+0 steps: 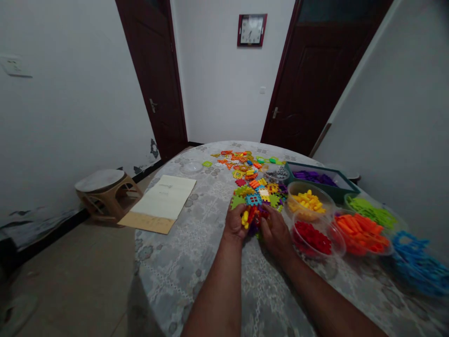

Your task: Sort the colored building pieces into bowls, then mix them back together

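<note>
My left hand [235,223] is closed around small yellow plastic building pieces [245,219], which stick out past the thumb. Close beside it, my right hand [276,230] has its fingers curled in on red plastic building pieces [253,216] between the two hands. Fingers cover part of the red pieces, so I cannot tell whether they are joined to the yellow ones. Just beyond the hands lies a pile of toothed plastic building pieces, among them a blue window-shaped piece [253,200] and a green toothed piece [237,201]. Some purple pieces show below the hands.
Right of my hands stand clear bowls of red pieces [313,238], yellow pieces [308,202], orange pieces [361,229], green pieces [372,211] and blue pieces [419,262]. A dark green box [345,188] holds purple pieces. An open notebook [164,199] lies left; a stool [105,192] stands beyond the table edge.
</note>
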The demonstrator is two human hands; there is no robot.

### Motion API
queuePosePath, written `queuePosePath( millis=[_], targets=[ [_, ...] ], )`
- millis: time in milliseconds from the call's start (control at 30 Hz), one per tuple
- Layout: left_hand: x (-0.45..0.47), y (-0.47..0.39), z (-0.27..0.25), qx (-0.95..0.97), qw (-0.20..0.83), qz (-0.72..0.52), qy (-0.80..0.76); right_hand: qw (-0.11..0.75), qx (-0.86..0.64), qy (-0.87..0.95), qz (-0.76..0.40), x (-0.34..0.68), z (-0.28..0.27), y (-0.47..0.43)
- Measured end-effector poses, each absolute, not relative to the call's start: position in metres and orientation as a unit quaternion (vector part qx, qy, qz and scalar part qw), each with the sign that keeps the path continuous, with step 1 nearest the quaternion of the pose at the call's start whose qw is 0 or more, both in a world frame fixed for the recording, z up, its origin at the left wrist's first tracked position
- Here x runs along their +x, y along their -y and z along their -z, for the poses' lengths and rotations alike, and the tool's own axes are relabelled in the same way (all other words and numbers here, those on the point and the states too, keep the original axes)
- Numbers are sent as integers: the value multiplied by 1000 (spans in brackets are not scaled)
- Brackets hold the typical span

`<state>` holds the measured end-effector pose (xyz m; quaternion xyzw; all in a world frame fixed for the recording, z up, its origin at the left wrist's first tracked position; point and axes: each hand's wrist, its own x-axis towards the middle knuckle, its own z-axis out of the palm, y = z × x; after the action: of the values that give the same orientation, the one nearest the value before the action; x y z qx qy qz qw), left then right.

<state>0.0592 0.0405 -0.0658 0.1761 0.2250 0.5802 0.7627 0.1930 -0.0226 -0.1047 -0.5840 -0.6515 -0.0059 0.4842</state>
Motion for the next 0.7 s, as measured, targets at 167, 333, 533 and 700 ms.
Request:
queuePosePath(
  millis=[167,333,533,700],
  targets=[
    [64,-36,63,188,768,-574,-213,503,-601,622,2,190,102,27],
    [65,-35,60,221,766,-567,-205,522,-586,619,33,187,102,27],
    [63,-38,57,236,757,-565,-230,517,-562,641,74,184,101,22],
    [61,-41,59,253,736,-571,-263,527,-539,655,60,181,93,19]
  ],
)
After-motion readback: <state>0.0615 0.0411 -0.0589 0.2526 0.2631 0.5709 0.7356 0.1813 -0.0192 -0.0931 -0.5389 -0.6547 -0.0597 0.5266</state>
